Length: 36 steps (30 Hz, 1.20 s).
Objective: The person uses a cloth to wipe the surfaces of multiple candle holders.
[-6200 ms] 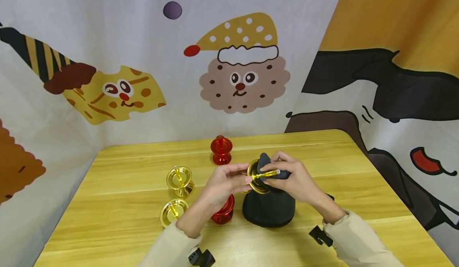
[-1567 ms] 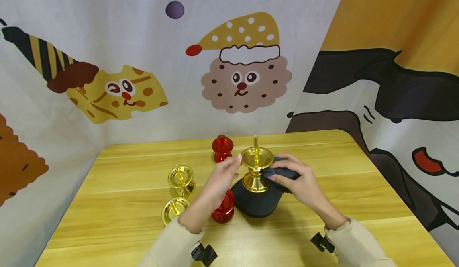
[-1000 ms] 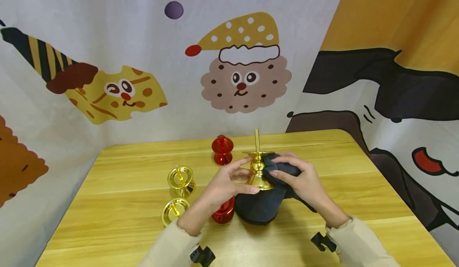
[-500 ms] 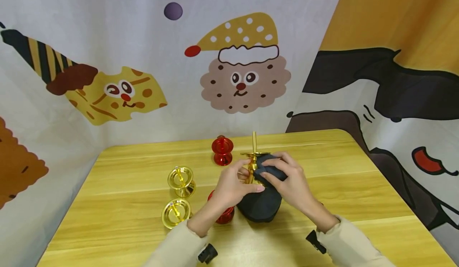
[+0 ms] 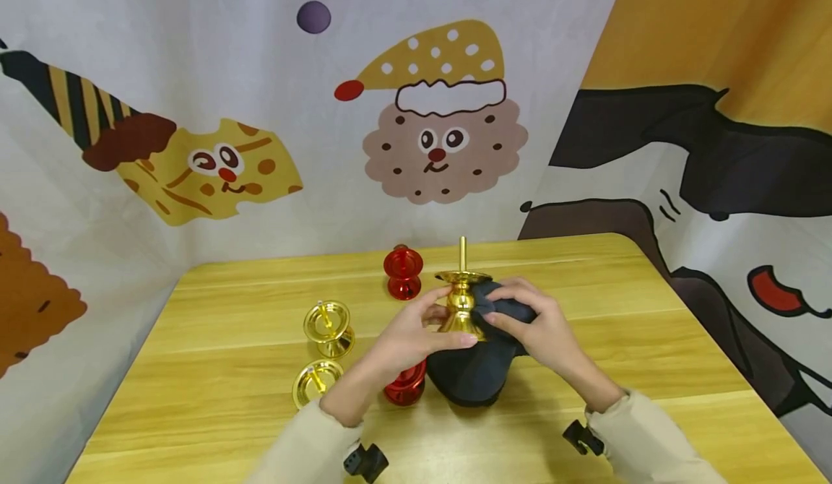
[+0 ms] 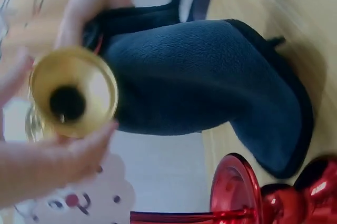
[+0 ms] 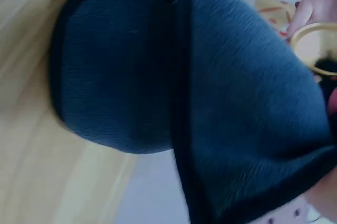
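Observation:
A shiny gold candlestick with a wide drip dish and a thin upright stem is held up near the table's middle. My left hand grips it from the left, thumb along its foot. In the left wrist view the hollow underside of the candlestick's foot faces the camera. My right hand pinches a bunched dark blue-grey cloth against the candlestick's right side. The rest of the cloth hangs down toward the table, its dark bound edge showing in the right wrist view.
Two gold candlesticks, one farther back and one nearer, stand at the left on the wooden table. One red candlestick stands at the back; another red one is partly behind my left hand. A printed curtain hangs behind.
The gold candlestick was tilted toward the camera earlier and is now upright. Its tilt has shifted slightly over the last second, while the cloth has moved along its right side.

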Each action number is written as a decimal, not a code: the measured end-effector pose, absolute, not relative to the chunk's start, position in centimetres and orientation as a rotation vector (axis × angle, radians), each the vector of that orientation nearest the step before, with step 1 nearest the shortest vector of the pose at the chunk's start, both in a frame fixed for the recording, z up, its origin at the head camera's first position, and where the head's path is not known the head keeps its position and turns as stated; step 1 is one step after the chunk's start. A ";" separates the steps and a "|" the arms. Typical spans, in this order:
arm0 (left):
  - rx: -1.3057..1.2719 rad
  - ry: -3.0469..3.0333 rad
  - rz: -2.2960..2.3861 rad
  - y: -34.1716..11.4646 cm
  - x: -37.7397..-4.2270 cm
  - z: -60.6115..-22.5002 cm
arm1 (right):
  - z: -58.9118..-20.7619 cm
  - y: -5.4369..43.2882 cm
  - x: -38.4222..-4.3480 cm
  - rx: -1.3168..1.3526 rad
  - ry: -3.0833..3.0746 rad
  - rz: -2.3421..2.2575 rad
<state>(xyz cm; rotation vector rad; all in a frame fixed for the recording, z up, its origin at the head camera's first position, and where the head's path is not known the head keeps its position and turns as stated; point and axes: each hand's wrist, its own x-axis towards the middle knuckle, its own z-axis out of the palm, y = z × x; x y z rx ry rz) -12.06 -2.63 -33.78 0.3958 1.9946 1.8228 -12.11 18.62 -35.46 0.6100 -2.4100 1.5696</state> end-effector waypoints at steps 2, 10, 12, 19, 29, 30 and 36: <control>0.425 2.228 1.716 -2.1 -11.8 -33.9 | -35.1 18.0 -11.8 0.643 -2.411 1.446; 0.388 2.005 1.864 -2.6 -11.9 -33.8 | -34.8 17.9 -11.9 0.746 -2.308 1.417; 0.368 1.790 1.951 -3.0 -11.9 -33.7 | -34.8 18.2 -12.1 0.726 -2.299 1.535; 0.308 1.916 1.871 -2.5 -11.4 -34.0 | -35.0 18.0 -12.0 0.724 -2.372 1.474; 0.347 1.883 1.905 -2.6 -11.7 -34.1 | -34.7 17.7 -11.7 0.779 -2.352 1.386; 0.368 1.775 1.953 -2.9 -11.8 -34.1 | -34.7 18.0 -11.8 0.748 -2.358 1.481; 0.457 1.460 2.029 -3.8 -12.2 -33.9 | -34.8 19.1 -12.0 0.625 -2.410 1.751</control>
